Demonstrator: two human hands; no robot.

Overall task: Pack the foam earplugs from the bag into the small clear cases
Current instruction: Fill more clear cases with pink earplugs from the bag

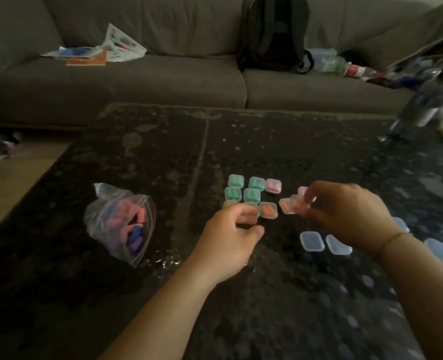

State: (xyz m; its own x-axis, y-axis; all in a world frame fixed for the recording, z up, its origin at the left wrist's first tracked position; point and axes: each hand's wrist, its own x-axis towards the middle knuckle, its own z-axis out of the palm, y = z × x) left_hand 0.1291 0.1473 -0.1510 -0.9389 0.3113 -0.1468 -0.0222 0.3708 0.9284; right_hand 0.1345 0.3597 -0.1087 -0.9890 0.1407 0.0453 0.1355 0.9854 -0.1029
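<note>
A clear zip bag with pink, blue and purple foam earplugs lies on the dark table at the left. Several filled small cases stand in a cluster in the middle: green ones, a pink one and orange ones. My right hand pinches a small clear case with pink earplugs just right of the cluster. My left hand hovers over the cluster's near edge, fingers curled, with nothing visible in it. Empty clear cases lie near my right wrist.
A grey sofa runs behind the table, with papers, a black backpack and plastic clutter on it. A blurred dark figure toy stands at the table's far right corner. More empty cases lie at the right edge.
</note>
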